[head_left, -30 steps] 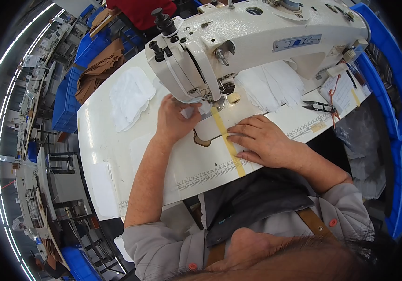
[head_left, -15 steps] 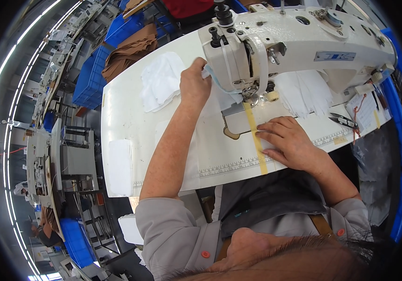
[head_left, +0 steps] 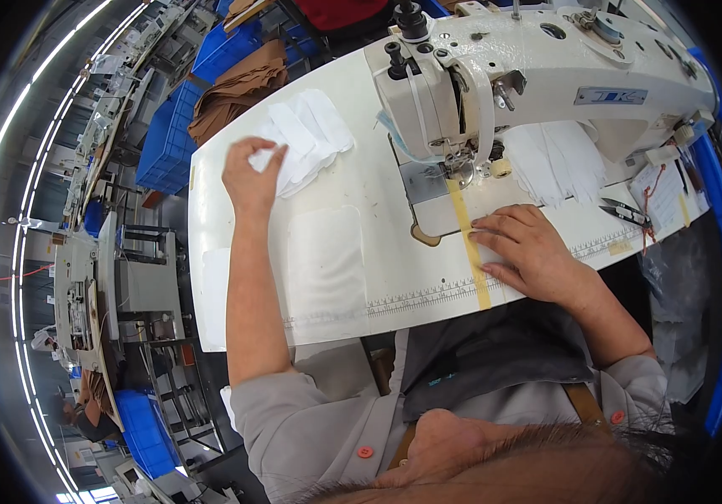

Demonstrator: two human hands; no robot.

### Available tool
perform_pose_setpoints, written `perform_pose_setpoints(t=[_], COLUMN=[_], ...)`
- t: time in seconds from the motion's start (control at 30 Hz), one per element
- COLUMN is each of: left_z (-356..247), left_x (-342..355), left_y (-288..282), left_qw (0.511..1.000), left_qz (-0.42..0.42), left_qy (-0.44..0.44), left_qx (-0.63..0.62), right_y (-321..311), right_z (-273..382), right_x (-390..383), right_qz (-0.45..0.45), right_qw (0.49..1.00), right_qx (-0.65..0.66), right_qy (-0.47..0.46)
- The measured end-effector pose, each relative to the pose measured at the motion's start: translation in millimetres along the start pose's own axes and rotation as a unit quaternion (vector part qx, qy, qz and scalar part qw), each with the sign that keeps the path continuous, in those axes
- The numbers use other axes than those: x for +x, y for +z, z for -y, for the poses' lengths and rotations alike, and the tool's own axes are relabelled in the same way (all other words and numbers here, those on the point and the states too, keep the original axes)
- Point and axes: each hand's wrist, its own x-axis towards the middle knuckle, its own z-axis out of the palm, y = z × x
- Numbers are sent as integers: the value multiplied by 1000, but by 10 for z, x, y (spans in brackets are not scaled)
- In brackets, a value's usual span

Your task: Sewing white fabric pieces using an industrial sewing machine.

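The white sewing machine (head_left: 588, 80) stands on a pale tabletop (head_left: 395, 286), its presser foot (head_left: 460, 168) above a metal plate. At the left my left hand (head_left: 250, 176) is at the edge of a loose stack of white pieces (head_left: 315, 134), fingers curved with thumb and forefinger slightly apart; I see nothing clearly held. My right hand (head_left: 521, 252) lies open, fingertips resting on a yellow tape strip (head_left: 479, 286) right of the plate. A light blue strip (head_left: 395, 134) hangs by the machine head. Another white stack (head_left: 550, 164) lies right of the foot.
Thread snips (head_left: 621, 214) and papers (head_left: 672, 181) lie at the right end. Blue crates (head_left: 159, 139), brown pieces (head_left: 239, 84) and other machine tables (head_left: 138, 277) are beyond the left edge. A co-worker in red (head_left: 327, 13) is behind; another (head_left: 79, 412) is at lower left.
My left hand has moved away from the machine head to the left, down to the left stack, whose top pieces now look more fanned out. My right hand stays on the tape.
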Motion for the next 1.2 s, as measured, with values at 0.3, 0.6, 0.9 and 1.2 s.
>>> perform_pose_setpoints(t=[0.3,0.6,0.9,1.2], left_z=[-862,-1069,-1609,-1580], left_x=[-1552,-1684,-1725,-1400], left_y=[-583,-319,2,232], left_qw=[935,888,922,900], left_qz=[300,246,328,381], left_qy=[-118,-156,186,209], left_qx=[-147,-357,-83,36], right_y=[50,104,-307,-563], right_z=[59,277,-366,-1026], right_x=[50,82,2,-90], right_qz=[-3,-24,-151,-161], right_qw=[1000,998,981,943], right_qx=[-15,10,-76,-181], right_qy=[-21,-63,98,229])
